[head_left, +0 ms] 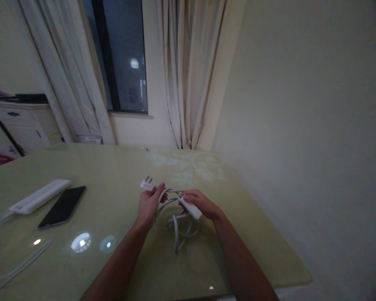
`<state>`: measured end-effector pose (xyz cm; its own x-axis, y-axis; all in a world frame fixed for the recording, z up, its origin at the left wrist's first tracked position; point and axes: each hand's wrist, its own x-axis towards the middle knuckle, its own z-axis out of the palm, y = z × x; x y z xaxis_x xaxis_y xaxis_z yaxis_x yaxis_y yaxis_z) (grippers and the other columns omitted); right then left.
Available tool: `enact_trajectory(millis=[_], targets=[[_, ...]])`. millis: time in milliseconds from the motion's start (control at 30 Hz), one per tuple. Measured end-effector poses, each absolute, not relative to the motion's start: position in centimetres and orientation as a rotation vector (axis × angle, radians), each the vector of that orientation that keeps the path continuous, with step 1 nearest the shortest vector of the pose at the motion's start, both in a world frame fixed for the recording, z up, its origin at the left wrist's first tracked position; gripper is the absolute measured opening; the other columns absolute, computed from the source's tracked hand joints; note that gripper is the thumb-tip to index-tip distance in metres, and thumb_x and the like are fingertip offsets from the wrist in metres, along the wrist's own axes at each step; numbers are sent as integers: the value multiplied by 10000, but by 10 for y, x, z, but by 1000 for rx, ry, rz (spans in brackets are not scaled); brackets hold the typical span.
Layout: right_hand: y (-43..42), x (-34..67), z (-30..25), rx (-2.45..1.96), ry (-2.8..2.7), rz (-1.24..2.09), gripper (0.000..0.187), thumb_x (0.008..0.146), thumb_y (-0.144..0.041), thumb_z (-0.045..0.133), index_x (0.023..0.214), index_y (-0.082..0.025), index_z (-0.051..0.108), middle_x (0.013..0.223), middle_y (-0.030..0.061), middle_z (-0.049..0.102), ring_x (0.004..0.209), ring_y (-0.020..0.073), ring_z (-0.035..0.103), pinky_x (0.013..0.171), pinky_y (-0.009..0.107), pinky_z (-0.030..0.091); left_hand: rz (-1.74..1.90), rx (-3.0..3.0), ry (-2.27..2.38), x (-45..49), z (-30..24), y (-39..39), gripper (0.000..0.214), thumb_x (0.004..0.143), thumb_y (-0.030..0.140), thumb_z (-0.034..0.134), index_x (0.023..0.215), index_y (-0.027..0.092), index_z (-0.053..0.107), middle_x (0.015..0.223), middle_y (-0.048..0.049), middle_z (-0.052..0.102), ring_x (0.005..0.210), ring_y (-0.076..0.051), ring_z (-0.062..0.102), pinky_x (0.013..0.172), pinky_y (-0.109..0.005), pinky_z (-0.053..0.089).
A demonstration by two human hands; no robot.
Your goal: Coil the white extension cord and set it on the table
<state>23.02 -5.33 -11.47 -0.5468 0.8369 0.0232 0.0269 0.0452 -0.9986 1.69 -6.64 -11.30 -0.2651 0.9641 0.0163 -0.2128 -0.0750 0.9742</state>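
Note:
My left hand [148, 205] is closed around the cord just behind a white plug [147, 184], whose metal prongs point up and away. In my right hand [204, 204] is a white oblong block [192, 208], gripped between thumb and fingers. A pale grey power cord [176, 234] runs in loops between the two hands and hangs in a loose tangle below them, over the table. Whether the lowest loops touch the tabletop, I cannot tell. Some fingertips of both hands are hidden behind the cord and block.
A greenish glossy table [113, 167] spreads below my hands. On its left lie a white power strip [40, 196], a dark phone [62, 207] and a thin white cable [21, 265]. A wall [301, 125] borders the right edge; curtains [191, 75] hang behind.

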Motion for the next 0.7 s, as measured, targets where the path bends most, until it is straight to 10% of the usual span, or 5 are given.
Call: enact_trajectory(millis=[700], targets=[[-58,235,-105,-933,-1654,1585,343,757,-497,689,789,-158,644,626,-25,530,501,89,424,476,219,268,1562,801,990,3,-132,-45,610,580,681,847,823,134,729,715,-44,727,717,-167,677,691,-256,503]])
